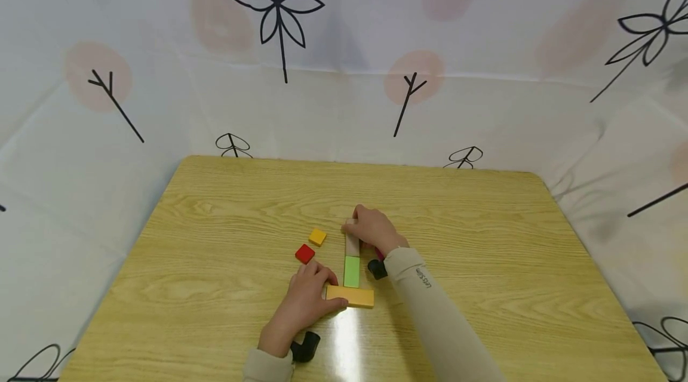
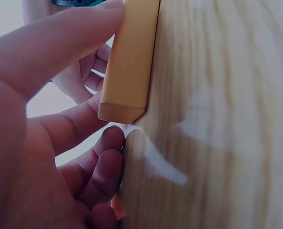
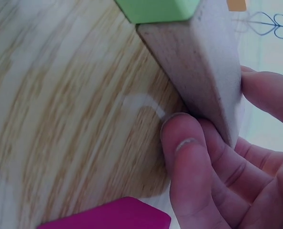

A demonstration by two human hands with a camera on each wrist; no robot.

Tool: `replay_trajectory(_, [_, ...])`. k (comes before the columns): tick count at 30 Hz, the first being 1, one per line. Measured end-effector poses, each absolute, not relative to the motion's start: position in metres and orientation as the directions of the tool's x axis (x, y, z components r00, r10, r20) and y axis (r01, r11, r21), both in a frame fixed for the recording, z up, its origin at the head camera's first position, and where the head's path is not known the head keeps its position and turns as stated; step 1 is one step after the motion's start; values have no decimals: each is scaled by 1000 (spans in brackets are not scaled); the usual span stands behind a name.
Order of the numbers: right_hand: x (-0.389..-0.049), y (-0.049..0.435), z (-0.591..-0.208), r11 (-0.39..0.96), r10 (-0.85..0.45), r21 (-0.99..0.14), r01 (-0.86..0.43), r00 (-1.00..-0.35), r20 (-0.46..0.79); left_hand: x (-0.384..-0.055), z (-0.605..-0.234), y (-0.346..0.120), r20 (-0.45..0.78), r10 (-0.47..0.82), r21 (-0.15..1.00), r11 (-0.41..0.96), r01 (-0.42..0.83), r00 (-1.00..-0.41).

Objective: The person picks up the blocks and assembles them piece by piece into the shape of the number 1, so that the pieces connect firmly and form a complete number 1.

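Observation:
A long orange block (image 1: 357, 296) lies crosswise on the table. My left hand (image 1: 305, 297) pinches its left end, thumb along the near side and a finger on the far side. Beyond it a green block (image 1: 352, 272) and a pale greyish wooden block (image 1: 352, 246) run away in line, end to end, making a T with the orange one. My right hand (image 1: 376, 230) holds the far part of the pale block, with thumb and fingers on opposite sides in the right wrist view. Part of that block is hidden under the fingers.
A red block (image 1: 304, 253) and a yellow block (image 1: 318, 237) lie left of the line. Under the right wrist a magenta block (image 1: 379, 254) shows partly. Black wrist cameras (image 1: 378, 269) hang close to the tabletop. A patterned cloth (image 1: 344, 113) stands behind the table.

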State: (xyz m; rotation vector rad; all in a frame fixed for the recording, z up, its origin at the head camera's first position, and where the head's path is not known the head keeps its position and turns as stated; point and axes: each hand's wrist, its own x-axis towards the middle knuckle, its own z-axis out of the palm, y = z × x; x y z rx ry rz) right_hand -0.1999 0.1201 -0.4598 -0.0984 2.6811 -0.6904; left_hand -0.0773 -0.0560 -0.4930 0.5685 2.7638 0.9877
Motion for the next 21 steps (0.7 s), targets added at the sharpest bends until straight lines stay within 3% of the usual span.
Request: replay_trajectory(21, [-200,122,-464,864,-172,-504,13,-932,-320,-79,-498,-57,2,420,608,720,335,-908])
